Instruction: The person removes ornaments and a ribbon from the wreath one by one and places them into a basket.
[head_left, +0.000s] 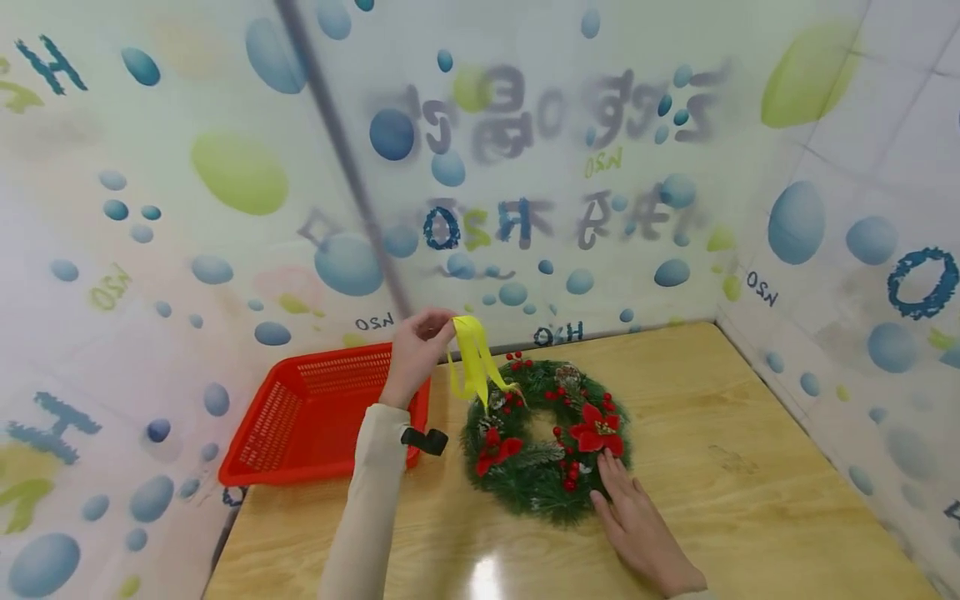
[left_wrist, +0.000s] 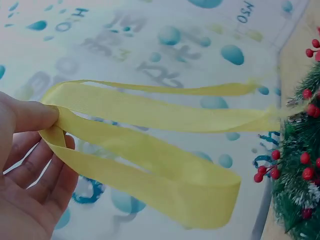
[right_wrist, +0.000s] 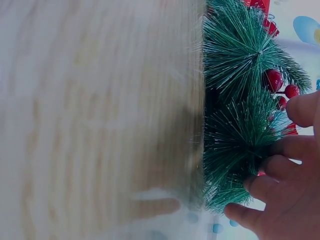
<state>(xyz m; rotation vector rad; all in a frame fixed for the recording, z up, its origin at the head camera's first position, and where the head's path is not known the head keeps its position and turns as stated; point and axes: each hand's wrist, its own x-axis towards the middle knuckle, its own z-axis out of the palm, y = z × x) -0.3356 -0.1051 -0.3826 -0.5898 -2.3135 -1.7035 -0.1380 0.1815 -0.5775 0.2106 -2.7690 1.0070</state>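
Observation:
A yellow ribbon (head_left: pixel 472 358) hangs in loops from my left hand (head_left: pixel 421 348), pinched between thumb and fingers above the wreath's far left side. In the left wrist view the ribbon (left_wrist: pixel 150 165) spreads out in several long strands from the left hand (left_wrist: pixel 30 155). The green Christmas wreath (head_left: pixel 551 500) lies on the table, dressed with red poinsettias, red berries and pine cones. My right hand (head_left: pixel 637 521) rests at its near right edge, fingers extended onto the greenery beside a poinsettia (head_left: pixel 597 430). In the right wrist view, the right hand's fingertips (right_wrist: pixel 257 186) touch the needles.
A red plastic basket (head_left: pixel 258 433) with slotted sides stands on the table's left, close to my left forearm. The wooden table (head_left: pixel 720 500) meets patterned walls (head_left: pixel 525 275) at the back and right. A black strap (head_left: pixel 424 441) is on the left wrist.

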